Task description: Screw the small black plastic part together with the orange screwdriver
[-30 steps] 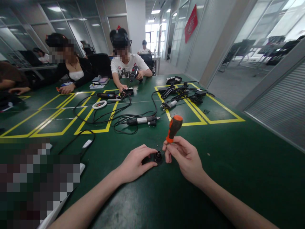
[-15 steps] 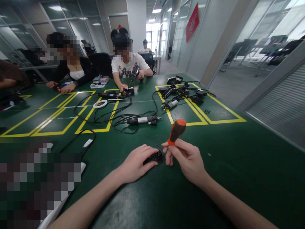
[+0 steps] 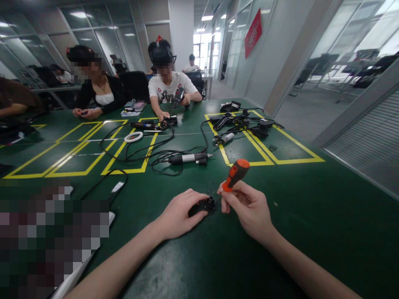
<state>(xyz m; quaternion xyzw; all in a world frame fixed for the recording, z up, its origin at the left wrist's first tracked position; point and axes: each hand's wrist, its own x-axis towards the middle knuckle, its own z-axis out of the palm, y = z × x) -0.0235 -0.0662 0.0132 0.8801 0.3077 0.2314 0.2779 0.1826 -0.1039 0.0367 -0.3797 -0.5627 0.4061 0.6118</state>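
A small black part [image 3: 206, 204] with a round socket on top lies on the green table [image 3: 311, 232] in front of me. My left hand [image 3: 179, 214] is closed over its left side and pins it down. My right hand [image 3: 249, 207] grips an orange-and-black screwdriver [image 3: 236, 174] by the lower handle. The handle tilts up and to the right, and the shaft points down toward the part, mostly hidden by my fingers.
An electric screwdriver [image 3: 188, 158] with tangled black cables lies beyond my hands. More tools and cables [image 3: 240, 122] fill a yellow-taped square at the right. A white tape ring [image 3: 133, 136] sits to the left. Two people [image 3: 170, 85] work across the table.
The screwdriver handle has tilted further to the right and moved slightly right. My left hand stays on the black part. The view has shifted a little.
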